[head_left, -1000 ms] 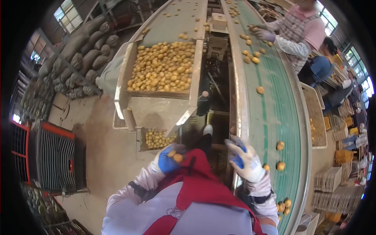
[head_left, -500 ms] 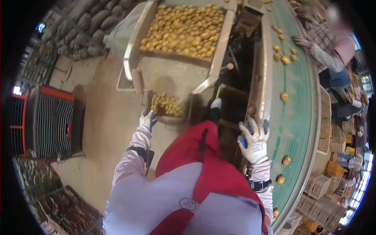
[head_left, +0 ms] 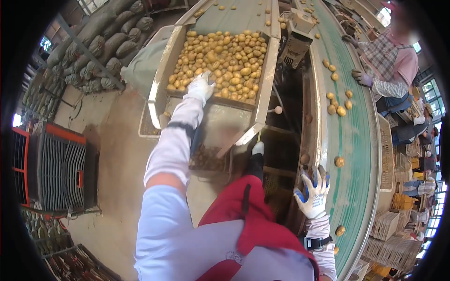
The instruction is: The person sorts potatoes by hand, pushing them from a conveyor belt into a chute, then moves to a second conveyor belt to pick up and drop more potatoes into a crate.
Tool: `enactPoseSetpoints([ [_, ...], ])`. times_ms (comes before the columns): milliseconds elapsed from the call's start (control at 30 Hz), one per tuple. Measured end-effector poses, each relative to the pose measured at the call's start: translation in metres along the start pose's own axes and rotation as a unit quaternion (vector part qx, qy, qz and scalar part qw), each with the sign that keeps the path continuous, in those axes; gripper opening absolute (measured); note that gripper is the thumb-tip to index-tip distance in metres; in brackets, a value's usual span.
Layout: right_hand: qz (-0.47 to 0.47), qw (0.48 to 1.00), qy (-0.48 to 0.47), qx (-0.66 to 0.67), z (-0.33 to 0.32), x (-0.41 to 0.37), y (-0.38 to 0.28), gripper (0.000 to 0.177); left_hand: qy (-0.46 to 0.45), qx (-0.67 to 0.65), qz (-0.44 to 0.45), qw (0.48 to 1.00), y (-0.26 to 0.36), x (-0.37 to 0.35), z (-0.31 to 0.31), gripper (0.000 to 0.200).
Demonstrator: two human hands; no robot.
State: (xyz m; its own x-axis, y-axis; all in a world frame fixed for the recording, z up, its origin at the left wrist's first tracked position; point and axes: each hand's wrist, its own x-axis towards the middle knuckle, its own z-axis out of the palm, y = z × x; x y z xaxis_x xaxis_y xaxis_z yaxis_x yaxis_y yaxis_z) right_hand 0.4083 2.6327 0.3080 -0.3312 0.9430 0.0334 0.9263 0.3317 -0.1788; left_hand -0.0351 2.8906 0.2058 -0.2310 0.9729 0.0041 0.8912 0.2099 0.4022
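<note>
Gloved left hand has moved up onto the heaped yellow-brown potatoes in the steel chute tray, grip not discernible, so work shifts there; right hand spread wide, empty, beside the green conveyor belt.

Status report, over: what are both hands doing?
Left hand on potato pile, grip unclear. Right hand open, fingers spread, beside green belt. Co-worker's hand farther up belt, clear.
</note>
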Motion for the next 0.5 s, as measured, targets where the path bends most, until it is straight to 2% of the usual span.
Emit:
enactPoseSetpoints([
  [33,0.0,1.0,-0.003,0.005,0.0,0.0,0.0,0.061,-0.092,0.043,-0.061,0.993,0.004,0.021,0.006,0.053],
  [67,0.005,1.0,-0.004,0.004,0.0,0.002,0.001,0.059,-0.148,0.076,-0.046,0.985,-0.001,0.038,0.02,0.051],
  [133,0.004,1.0,-0.011,0.016,-0.003,0.004,0.001,0.058,-0.093,0.151,-0.022,0.984,-0.007,0.046,0.044,0.049],
  [200,0.009,0.999,-0.018,0.026,-0.005,0.006,0.001,0.058,-0.11,0.186,-0.03,0.976,0.013,0.046,0.025,0.049],
  [233,0.014,0.999,-0.026,0.029,-0.007,0.006,0.001,0.058,-0.134,0.119,-0.037,0.983,-0.01,0.07,0.043,0.052],
  [267,0.017,0.999,-0.034,0.033,-0.008,0.008,0.0,0.057,-0.178,0.052,-0.045,0.982,0.004,0.076,0.023,0.055],
  [333,0.018,0.998,-0.042,0.049,-0.011,0.012,0.001,0.057,-0.01,-0.02,-0.038,0.999,0.036,0.073,0.018,0.052],
  [367,0.014,0.997,-0.036,0.064,-0.01,0.013,0.004,0.057,0.001,-0.043,0.034,0.999,0.057,0.071,0.008,0.048],
  [433,0.011,0.996,-0.034,0.081,-0.007,0.019,0.01,0.057,-0.081,-0.017,0.082,0.993,0.103,0.072,0.003,0.044],
  [467,0.006,0.994,-0.021,0.103,-0.007,0.024,0.014,0.057,-0.148,0.036,0.079,0.985,0.12,0.083,0.014,0.044],
  [500,0.0,0.992,-0.006,0.124,-0.006,0.032,0.018,0.057,-0.148,0.025,0.103,0.983,0.119,0.087,0.015,0.044],
])
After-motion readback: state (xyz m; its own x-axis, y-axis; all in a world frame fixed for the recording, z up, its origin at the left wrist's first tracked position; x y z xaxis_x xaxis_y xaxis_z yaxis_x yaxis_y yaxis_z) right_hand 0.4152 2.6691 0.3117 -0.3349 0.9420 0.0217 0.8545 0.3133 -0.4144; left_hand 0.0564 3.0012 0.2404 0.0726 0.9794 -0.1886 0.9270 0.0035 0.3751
